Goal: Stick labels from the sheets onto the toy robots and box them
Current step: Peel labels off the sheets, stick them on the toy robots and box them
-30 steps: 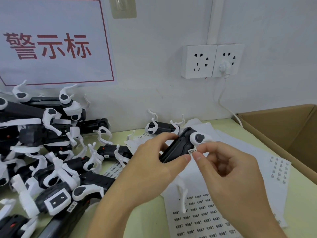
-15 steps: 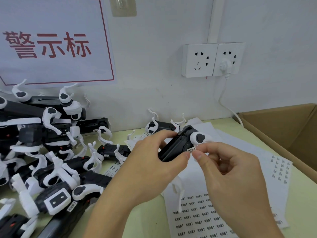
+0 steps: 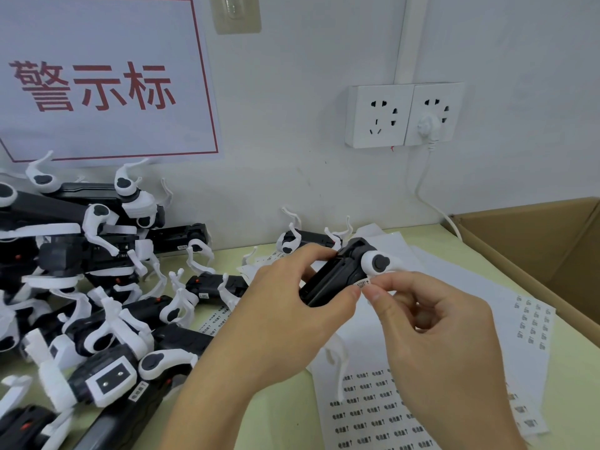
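My left hand (image 3: 285, 316) grips a black toy robot (image 3: 337, 271) with white leg joints, held above the table. My right hand (image 3: 431, 326) pinches a small white label (image 3: 363, 283) against the robot's lower edge, next to my left thumb. Label sheets (image 3: 373, 414) with rows of printed stickers lie on the table under my hands. An open cardboard box (image 3: 532, 241) stands at the right.
A pile of black-and-white toy robots (image 3: 97, 303) fills the left of the table, one more robot (image 3: 308, 238) lying by the wall. A second label sheet (image 3: 532, 319) lies near the box. On the wall are sockets (image 3: 402, 115) with a plugged cable, plus a red-lettered sign (image 3: 97, 82).
Both hands and the robot stay almost in place. The label has come slightly closer onto the robot's edge.
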A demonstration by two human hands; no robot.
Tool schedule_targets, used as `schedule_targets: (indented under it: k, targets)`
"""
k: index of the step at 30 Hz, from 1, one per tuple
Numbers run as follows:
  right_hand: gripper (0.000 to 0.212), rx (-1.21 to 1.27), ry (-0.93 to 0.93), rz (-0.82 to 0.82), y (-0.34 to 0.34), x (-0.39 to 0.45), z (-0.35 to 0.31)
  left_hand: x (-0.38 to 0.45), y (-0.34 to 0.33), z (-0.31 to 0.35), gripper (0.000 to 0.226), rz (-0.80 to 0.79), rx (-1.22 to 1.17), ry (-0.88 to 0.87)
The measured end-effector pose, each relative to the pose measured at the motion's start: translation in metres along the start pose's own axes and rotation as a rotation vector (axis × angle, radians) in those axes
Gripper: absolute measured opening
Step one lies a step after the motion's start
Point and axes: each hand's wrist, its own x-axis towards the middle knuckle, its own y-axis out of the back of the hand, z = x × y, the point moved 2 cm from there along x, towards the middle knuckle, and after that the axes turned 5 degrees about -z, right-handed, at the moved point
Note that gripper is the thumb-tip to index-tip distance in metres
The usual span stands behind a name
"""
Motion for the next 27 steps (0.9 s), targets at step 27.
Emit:
schedule_targets:
  k: [27]
  targets:
    - [0.020,-0.071,-0.008,0.097,-0.0028,-0.0004,0.0005,-0.0034,-0.0008,0.0097,0.025,-0.001,0.012,0.000]
